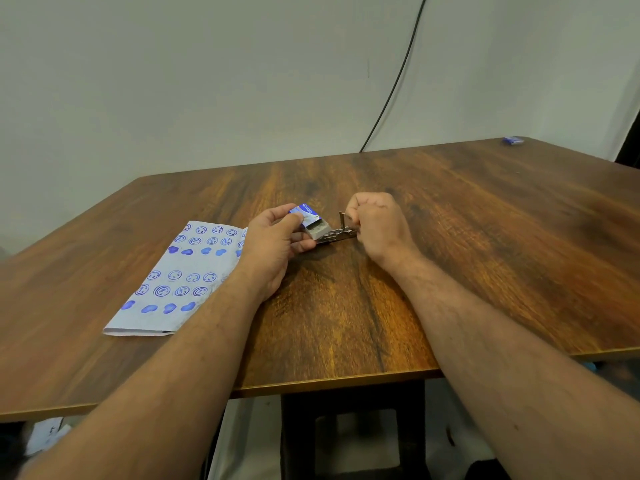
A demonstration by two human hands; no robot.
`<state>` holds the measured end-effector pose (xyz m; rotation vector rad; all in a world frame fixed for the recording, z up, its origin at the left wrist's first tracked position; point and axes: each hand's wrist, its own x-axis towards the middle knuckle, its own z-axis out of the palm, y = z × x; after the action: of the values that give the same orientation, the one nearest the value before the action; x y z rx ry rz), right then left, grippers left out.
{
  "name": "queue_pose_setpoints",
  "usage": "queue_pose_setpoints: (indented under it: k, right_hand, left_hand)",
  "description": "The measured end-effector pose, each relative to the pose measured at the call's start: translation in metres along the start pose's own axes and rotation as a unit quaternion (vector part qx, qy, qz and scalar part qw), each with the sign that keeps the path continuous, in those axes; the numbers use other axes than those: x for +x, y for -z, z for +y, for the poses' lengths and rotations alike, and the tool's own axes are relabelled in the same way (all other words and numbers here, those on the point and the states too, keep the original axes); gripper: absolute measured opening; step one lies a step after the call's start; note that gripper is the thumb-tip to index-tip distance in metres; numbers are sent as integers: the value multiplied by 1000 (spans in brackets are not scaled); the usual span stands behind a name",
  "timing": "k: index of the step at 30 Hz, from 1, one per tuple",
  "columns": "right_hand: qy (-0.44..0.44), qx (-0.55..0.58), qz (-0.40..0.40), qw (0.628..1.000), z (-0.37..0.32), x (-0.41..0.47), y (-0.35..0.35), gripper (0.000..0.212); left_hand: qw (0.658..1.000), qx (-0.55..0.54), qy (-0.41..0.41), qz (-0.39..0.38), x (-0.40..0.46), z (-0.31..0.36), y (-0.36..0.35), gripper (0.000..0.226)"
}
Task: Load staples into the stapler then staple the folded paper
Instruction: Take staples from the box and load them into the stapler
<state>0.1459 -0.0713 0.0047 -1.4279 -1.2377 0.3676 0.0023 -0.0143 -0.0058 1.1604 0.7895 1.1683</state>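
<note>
My left hand (273,242) holds a small blue and white staple box (310,219) with its grey inner tray slid partly out toward the right. Just right of the box, a small metal stapler (341,233) lies on the wooden table (346,323), its top part swung upright. My right hand (375,225) is curled at the stapler's right end, fingers pinched on its raised part; the fingertips hide what they touch. The folded paper (173,275), printed with blue smiley faces and hearts, lies flat to the left, partly under my left wrist.
A second small blue box (513,140) sits at the table's far right corner. A black cable (398,77) runs down the wall behind the table. The near table edge crosses under my forearms, with dark table legs below.
</note>
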Motion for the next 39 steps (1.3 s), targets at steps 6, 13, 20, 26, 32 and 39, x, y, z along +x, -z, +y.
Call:
queue_pose_setpoints:
  k: [6, 13, 20, 26, 32, 39]
  right_hand:
    - [67, -11, -16, 998, 4, -2, 1, 11]
    - [81, -75, -56, 992, 7, -3, -3, 6]
    - [56, -72, -51, 994, 8, -1, -4, 5]
    - [15, -57, -65, 996, 8, -1, -4, 12]
    - [-31, -49, -86, 995, 6, 0, -3, 14]
    - [-61, -41, -93, 993, 6, 2, -2, 18]
  left_hand:
    - [1000, -11, -1, -1, -2, 2, 0, 21]
    - [1000, -7, 1, -4, -3, 4, 3, 25]
    - [999, -25, -29, -27, -4, 3, 3, 22]
    - [997, -29, -53, -54, -4, 0, 4, 22]
    - [994, -15, -64, -87, -4, -1, 6, 29]
    - [989, -8, -60, -134, 0, -5, 11, 65]
